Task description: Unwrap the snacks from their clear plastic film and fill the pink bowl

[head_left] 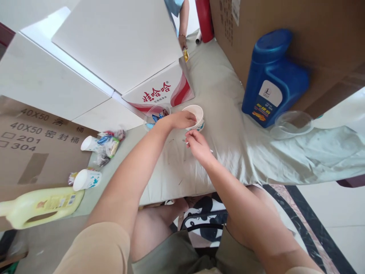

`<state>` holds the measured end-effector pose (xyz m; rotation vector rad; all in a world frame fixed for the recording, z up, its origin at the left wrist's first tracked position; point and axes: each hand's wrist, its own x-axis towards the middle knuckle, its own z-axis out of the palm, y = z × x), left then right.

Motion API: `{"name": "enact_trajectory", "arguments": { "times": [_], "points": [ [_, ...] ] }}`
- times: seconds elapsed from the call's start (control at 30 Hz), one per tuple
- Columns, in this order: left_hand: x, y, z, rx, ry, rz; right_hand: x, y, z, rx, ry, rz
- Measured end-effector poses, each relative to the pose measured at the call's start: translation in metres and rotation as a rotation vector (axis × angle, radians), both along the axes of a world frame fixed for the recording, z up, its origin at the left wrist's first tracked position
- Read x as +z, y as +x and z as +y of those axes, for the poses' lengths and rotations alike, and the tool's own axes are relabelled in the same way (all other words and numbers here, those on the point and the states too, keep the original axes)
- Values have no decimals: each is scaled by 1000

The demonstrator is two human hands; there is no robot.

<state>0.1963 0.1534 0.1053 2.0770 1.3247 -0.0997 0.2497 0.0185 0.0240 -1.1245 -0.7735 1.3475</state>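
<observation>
A white paper bowl [203, 114] with a teal pattern stands on the pale green cloth [225, 152]. My left hand [182, 120] lies over its near left rim with curled fingers, the fingertips at the inside edge. Just below the bowl, my right hand [196, 144] is closed round a thin light stick, whose ends show on both sides of the fingers; its exact kind is not clear. Behind my left wrist stands a clear plastic bowl [148, 116] holding blue and dark wrapped pieces. A few thin dark strands lie on the cloth near my hands.
White boxes [119, 42] wall the left and back. A blue oil jug [270, 83] and a clear tub [292, 123] stand right, before a large carton [319, 34]. Paper cups [87, 179], wrapped snacks [110, 146] and a yellow bottle [48, 205] lie left. Another person's hand [182, 42] shows behind.
</observation>
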Motion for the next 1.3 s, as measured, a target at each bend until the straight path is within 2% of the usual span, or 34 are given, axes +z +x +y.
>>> {"name": "enact_trajectory", "arguments": {
  "times": [0.13,0.23,0.43,0.53,0.63,0.73,0.83,0.9,1.03,1.1,1.17,1.3],
  "points": [
    [-15,-2,15,-142,-78,105,-4,-2,5,21,-34,11],
    [-27,8,17,-224,-70,137,-6,-4,7,43,-35,10],
    [-38,58,18,-211,256,178,1,6,2,8,11,-49],
    [-33,79,21,-188,368,171,4,16,2,-36,6,-66],
    [-21,82,12,-145,501,60,5,26,3,-80,-12,-60],
    [-6,57,-19,-75,670,-150,5,37,-1,-111,-19,-76],
    [-7,5,-68,18,652,-311,3,52,-13,-121,4,-202],
    [-21,-36,-103,127,568,-401,0,62,-23,-121,22,-385],
    [-70,-101,-152,389,390,-561,-2,77,-22,-80,-20,-883],
    [-91,-120,-163,469,372,-607,0,82,-4,7,-58,-1135],
    [-102,-133,-169,490,374,-635,4,85,24,121,-110,-1339],
    [-105,-151,-168,404,400,-638,9,95,88,281,-210,-1500]
  ]
}}
